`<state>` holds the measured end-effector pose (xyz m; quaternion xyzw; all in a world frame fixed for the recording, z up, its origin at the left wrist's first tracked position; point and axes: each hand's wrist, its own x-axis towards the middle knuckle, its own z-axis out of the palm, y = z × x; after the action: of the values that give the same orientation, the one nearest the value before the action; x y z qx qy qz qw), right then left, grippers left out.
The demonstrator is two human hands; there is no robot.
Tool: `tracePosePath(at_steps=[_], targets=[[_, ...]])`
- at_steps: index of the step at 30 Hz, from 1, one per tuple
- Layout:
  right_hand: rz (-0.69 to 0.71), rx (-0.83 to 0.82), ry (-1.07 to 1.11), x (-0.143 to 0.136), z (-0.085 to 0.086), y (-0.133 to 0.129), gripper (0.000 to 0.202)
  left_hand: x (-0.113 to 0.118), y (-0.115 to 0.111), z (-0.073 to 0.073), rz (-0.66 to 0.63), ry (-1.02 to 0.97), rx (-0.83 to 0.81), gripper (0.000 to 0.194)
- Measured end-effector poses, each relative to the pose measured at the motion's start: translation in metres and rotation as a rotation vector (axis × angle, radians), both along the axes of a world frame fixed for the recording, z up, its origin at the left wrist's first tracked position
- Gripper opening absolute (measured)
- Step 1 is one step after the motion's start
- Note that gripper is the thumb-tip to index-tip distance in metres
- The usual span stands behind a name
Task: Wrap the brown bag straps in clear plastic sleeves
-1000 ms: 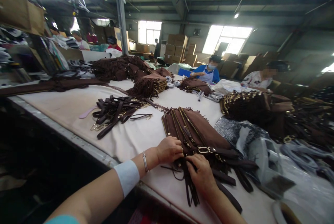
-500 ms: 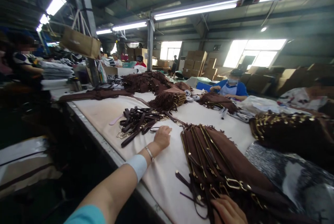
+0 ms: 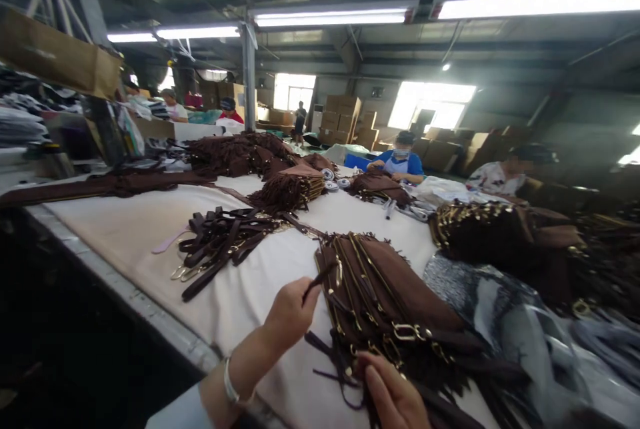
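In my left hand (image 3: 290, 312) a dark brown strap (image 3: 323, 274) is gripped, its free end with a gold clasp (image 3: 339, 271) pointing over the nearest bags. My right hand (image 3: 393, 392) is closed at the near edge of a row of overlapping brown bags (image 3: 395, 282) with gold zippers, fringe and gold rings. What its fingertips pinch is too dark to make out. Loose dark straps (image 3: 325, 346) hang between the two hands. Left of the bags lies a heap of brown straps (image 3: 220, 239) with gold clasps.
A pale cloth (image 3: 125, 222) covers the table. Further back are a fringed bag stack (image 3: 290, 189) and a larger brown pile (image 3: 240, 152). To the right, another bag pile (image 3: 500, 236) stands beside clear plastic (image 3: 495, 302). Across the table sits a person in blue (image 3: 400, 162).
My left hand has come back from beside the strap heap toward the bags, now with a strap in it. My right hand's fingers have drawn together. The view has swung right.
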<state>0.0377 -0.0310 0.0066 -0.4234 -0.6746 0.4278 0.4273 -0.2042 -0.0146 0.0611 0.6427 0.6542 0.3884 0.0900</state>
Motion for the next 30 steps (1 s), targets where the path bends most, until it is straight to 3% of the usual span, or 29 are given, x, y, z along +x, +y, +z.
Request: tracePosePath(at_steps=[1, 3, 5, 7, 11, 15, 18, 21, 24, 28, 30], targets=[[0.061, -0.224, 0.104, -0.007, 0.015, -0.001, 0.047, 0.019, -0.014, 0.000, -0.075, -0.025, 0.012, 0.030], [0.062, -0.465, 0.352, -0.017, 0.040, 0.000, 0.056, 0.052, -0.039, -0.004, -0.240, -0.036, 0.013, 0.022], [0.034, -0.540, 0.467, -0.019, 0.056, 0.002, 0.053, 0.077, -0.057, -0.012, -0.362, -0.065, 0.005, 0.016], [-0.002, -0.516, 0.409, -0.013, 0.062, 0.005, 0.046, 0.092, -0.067, -0.020, -0.424, -0.124, -0.024, 0.013], [-0.081, -0.434, 0.193, 0.010, 0.058, 0.008, 0.045, 0.096, -0.071, -0.022, -0.412, -0.213, -0.105, 0.016], [-0.155, -0.530, 0.442, 0.025, 0.054, 0.011, 0.040, 0.099, -0.078, -0.017, -0.466, -0.152, -0.119, 0.020], [-0.070, -0.599, 0.631, 0.030, 0.053, 0.010, 0.037, 0.109, -0.085, -0.014, -0.541, -0.189, -0.229, 0.024], [0.061, -0.633, 0.674, 0.033, 0.047, 0.006, 0.034, 0.117, -0.086, -0.009, -0.533, -0.435, -0.437, 0.031], [0.077, -0.619, 0.672, 0.034, 0.040, 0.002, 0.030, 0.120, -0.086, -0.006, -0.531, -0.609, -0.557, 0.033], [0.012, -0.558, 0.635, 0.033, 0.038, -0.001, 0.027, 0.123, -0.097, -0.006, -0.644, -0.482, -0.658, 0.029], [0.044, -0.602, 0.658, 0.032, 0.043, -0.003, 0.032, 0.123, -0.103, -0.007, -0.617, -0.367, -0.686, 0.024]])
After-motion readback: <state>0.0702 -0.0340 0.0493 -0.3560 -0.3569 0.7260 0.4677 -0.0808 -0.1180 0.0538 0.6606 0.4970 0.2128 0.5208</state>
